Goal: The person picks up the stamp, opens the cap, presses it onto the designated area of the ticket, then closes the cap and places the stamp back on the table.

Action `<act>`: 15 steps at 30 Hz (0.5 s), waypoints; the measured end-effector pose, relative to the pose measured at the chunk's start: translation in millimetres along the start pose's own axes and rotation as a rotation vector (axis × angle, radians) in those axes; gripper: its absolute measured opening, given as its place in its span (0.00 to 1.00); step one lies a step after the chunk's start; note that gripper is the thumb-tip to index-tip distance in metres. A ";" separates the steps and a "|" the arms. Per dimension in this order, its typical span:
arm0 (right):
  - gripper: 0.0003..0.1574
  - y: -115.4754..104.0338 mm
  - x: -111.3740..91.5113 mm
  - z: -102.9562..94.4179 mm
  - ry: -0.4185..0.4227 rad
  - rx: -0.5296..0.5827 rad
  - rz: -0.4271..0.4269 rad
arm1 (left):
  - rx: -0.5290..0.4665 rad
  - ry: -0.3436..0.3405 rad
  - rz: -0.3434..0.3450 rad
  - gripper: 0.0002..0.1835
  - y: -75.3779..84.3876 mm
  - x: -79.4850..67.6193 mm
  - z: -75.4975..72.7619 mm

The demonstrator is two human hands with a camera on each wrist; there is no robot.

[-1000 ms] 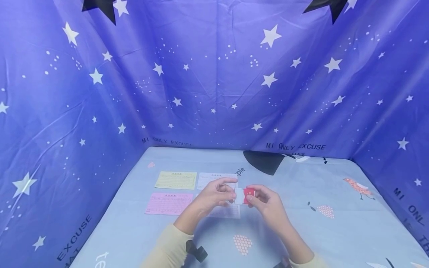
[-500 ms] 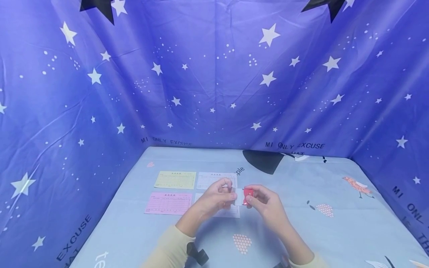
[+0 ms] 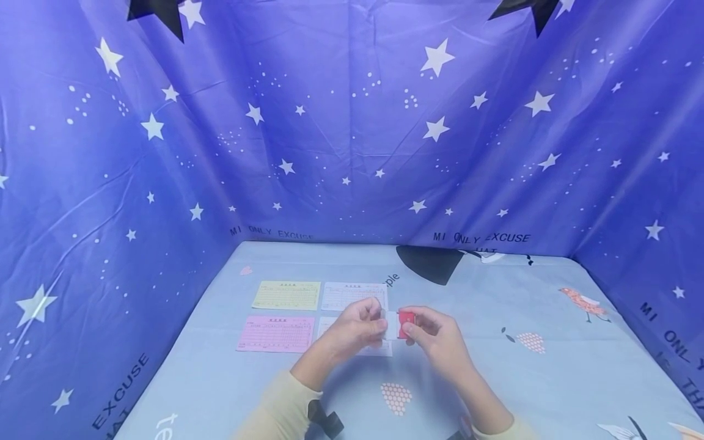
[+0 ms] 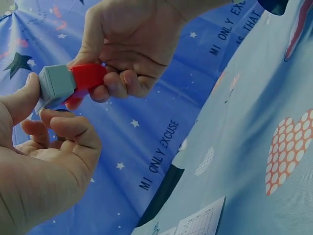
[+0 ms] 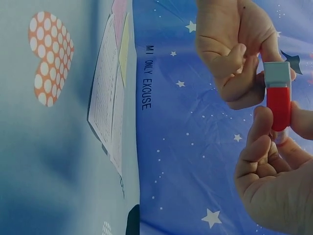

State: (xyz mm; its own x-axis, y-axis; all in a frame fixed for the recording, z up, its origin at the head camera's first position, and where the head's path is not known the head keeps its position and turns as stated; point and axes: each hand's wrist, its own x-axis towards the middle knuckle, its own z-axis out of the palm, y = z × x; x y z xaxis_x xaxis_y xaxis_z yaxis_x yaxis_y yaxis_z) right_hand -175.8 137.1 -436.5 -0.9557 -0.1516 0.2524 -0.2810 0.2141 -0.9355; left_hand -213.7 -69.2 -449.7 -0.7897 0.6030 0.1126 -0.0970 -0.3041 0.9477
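The left hand (image 3: 354, 330) pinches the pale grey end (image 4: 56, 84) of a small block between thumb and bent fingers. The right hand (image 3: 437, 336) grips the block's red end (image 5: 279, 106) from the other side, so the block spans the gap between both hands, held up off the counter (image 3: 478, 299). Below and around the left hand lie four printed slips, left of the middle of the counter. The yellow slip (image 3: 286, 296) is nearest the far left corner, with a white slip (image 3: 354, 294) beside it toward the right edge. Nearer the front lie the pink slip (image 3: 276, 334) and a second white slip (image 3: 379, 350), partly hidden by the left hand. A dotted heart print (image 3: 396, 398) marks the cloth between the forearms. Beyond the counter's far edge hangs a blue curtain (image 3: 341, 134) with white stars.
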 end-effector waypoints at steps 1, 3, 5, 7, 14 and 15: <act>0.14 0.4 -0.4 -0.1 0.004 -0.003 0.000 | 0.006 0.002 0.001 0.15 -0.1 -0.1 0.6; 0.14 1.5 -1.1 -0.3 0.012 -0.002 0.002 | 0.017 0.016 -0.007 0.15 -0.2 -0.3 1.6; 0.15 2.2 -1.5 -0.4 0.019 0.001 0.002 | 0.024 0.025 -0.009 0.14 -0.3 -0.3 2.1; 0.15 2.7 -1.8 -0.3 0.026 0.002 0.000 | 0.024 0.028 -0.008 0.14 -0.6 -0.5 2.6; 0.15 2.3 -3.0 1.5 0.054 -0.009 0.033 | 0.064 0.038 0.019 0.16 -3.5 -1.7 4.7; 0.16 2.1 -3.1 1.7 0.058 -0.011 0.041 | 0.071 0.045 0.019 0.16 -3.7 -1.7 5.2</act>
State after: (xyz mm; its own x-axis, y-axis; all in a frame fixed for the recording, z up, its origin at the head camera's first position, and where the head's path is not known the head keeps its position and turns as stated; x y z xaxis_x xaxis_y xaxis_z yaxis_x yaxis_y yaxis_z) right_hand -173.2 136.4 -439.7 -0.9697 -0.0867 0.2282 -0.2423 0.2297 -0.9426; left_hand -208.9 -65.3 -451.8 -0.8173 0.5638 0.1187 -0.0398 -0.2609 0.9645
